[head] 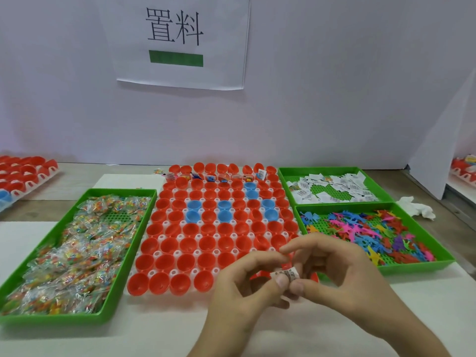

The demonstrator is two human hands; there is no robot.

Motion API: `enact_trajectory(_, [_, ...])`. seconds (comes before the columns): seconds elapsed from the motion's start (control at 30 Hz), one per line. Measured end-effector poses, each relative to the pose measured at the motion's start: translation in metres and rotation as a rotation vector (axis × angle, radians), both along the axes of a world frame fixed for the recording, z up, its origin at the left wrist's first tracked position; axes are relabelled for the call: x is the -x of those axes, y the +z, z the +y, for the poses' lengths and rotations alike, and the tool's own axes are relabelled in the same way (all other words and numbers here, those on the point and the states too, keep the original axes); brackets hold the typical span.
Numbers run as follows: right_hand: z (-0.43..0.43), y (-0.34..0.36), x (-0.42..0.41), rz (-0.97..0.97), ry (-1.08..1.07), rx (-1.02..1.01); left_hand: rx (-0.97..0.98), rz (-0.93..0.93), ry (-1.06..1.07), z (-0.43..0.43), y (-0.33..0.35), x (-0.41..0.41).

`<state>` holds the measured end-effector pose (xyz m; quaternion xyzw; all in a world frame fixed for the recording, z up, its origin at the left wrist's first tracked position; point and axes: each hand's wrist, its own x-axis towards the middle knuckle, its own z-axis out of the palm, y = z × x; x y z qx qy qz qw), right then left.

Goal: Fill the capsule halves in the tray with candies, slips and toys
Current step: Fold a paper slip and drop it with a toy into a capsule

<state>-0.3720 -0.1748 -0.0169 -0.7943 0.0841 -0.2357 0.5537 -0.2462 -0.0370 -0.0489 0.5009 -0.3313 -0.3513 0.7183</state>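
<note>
A white tray [164,240] in the middle holds rows of red capsule halves [185,261] and several blue ones [192,216]. Some halves in the far rows [224,178] hold small items. Over the tray's near right corner, my left hand [239,287] and my right hand [332,269] meet and pinch small printed paper slips [285,274] between thumbs and fingertips. A green bin of wrapped candies [74,253] lies left of the tray. Two green bins stand on the right: one with paper slips [334,188], one with coloured plastic toys [365,231].
A second tray of red halves [23,173] sits at the far left and another [463,168] at the far right edge. A crumpled white tissue [416,208] lies right of the bins. A wall with a paper sign [177,39] stands behind.
</note>
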Motion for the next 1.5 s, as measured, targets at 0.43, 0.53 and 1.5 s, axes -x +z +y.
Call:
enact_trajectory(0.43, [-0.006, -0.006, 0.001, -0.010, 0.006, -0.148, -0.048, 0.099, -0.058, -0.001, -0.002, 0.005])
enact_trajectory(0.53, [-0.011, -0.012, 0.002, -0.063, -0.061, -0.198, -0.048, 0.114, -0.036, -0.002, -0.004, 0.007])
enact_trajectory(1.5, [-0.089, -0.043, 0.036, 0.299, -0.950, 0.375, -0.123, 0.006, -0.010, 0.002, 0.002, 0.019])
